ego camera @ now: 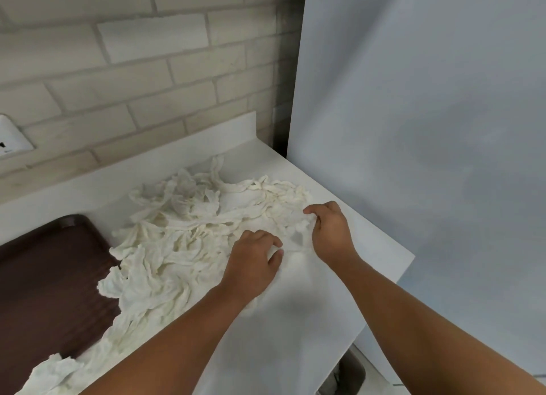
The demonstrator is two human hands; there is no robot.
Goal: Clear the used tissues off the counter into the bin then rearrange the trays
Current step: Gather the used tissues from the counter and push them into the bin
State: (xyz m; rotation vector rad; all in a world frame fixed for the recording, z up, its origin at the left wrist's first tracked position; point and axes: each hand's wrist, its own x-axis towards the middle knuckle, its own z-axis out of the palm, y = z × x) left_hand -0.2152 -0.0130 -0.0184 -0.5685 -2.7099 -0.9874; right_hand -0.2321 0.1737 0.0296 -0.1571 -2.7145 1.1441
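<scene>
Head view: tissues (183,241) heaped on the counter (325,321) from 7 to 1 o'clock, clearing seemingly barely begun, left hand (254,261) and right hand (331,232) side by side, each pinching the heap's 3 o'clock edge, brown tray (44,276) at 9 o'clock awaiting rearranging.

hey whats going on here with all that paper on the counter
A person is gathering a heap of crumpled white used tissues on the white counter. The left hand and right hand each have a grip on tissue at the heap's right edge. Most of the heap lies spread out, its left edge overlapping the dark brown plastic tray.
</scene>
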